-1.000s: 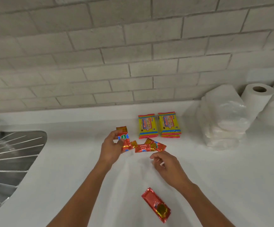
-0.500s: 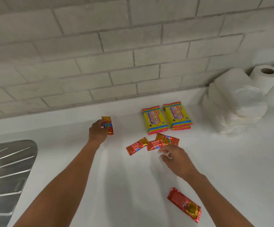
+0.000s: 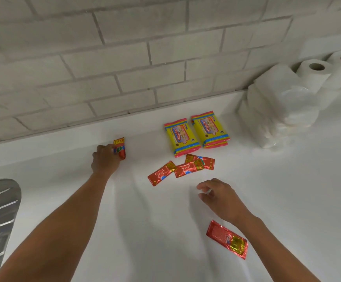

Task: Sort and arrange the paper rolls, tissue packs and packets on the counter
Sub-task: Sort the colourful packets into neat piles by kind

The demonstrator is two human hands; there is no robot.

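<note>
Near the counter's (image 3: 63, 151) back edge, your left hand (image 3: 104, 159) pinched one red sachet (image 3: 120, 148), apparently starting a row there. Three loose sachets (image 3: 182, 167) lay jumbled mid-counter, just in front of the two yellow wipe packs (image 3: 196, 133), already paired. Your right hand (image 3: 218, 195) hovered slack, holding nothing, one stray sachet (image 3: 227, 239) behind it. At the back right corner, tissue packs (image 3: 277, 106) and paper rolls (image 3: 316, 72) looked grouped.

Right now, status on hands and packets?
Left hand holds red packet near the wall. Right hand open, empty. Three loose packets between hands, another nearer. Nothing blocking.
</note>
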